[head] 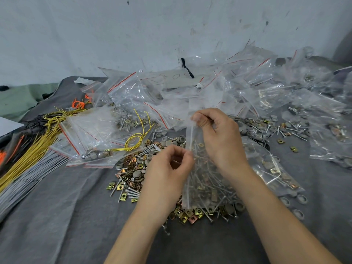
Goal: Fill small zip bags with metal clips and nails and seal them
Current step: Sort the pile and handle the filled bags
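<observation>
Now left hand [167, 168] and right hand [219, 134] pinch the zip bag [207, 180], mouth edge running upright.

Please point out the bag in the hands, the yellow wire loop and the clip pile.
bag [205, 178], head view, clear lower body.
yellow wire loop [133, 137], head view, coiled part.
clip pile [133, 165], head view, pile's middle.

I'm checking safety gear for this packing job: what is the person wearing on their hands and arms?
Nothing that shows: the left hand and right hand are bare, with no gloves, rings or watch, and no sleeve is in view up to the picture's edge.
</observation>
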`<action>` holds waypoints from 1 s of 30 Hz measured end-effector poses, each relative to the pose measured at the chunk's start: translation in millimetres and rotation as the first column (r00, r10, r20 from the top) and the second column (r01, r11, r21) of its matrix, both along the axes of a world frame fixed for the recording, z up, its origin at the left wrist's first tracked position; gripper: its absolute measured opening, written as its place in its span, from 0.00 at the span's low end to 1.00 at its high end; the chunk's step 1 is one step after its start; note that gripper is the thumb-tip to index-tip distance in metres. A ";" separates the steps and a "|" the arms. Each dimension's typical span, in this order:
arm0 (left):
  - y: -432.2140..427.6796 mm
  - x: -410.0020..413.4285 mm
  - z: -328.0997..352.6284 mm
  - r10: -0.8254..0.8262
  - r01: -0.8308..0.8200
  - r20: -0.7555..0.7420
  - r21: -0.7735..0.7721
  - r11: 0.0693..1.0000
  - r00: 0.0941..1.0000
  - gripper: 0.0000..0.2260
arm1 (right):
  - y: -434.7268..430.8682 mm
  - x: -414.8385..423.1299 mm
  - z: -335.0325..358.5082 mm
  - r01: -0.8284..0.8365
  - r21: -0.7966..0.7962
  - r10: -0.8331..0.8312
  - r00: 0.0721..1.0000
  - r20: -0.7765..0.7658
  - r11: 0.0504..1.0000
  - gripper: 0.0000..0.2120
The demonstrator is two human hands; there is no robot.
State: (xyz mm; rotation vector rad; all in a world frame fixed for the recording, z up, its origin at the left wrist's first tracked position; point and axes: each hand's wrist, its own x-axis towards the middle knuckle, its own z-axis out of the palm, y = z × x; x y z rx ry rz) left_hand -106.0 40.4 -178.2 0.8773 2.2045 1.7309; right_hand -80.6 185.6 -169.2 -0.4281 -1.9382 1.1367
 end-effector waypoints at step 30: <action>-5.5 4.0 2.1 -0.138 0.135 -0.041 -0.053 0.989 0.990 0.09 | 16.1 4.4 -0.3 0.084 -0.019 -0.085 0.994 -0.074 0.996 0.08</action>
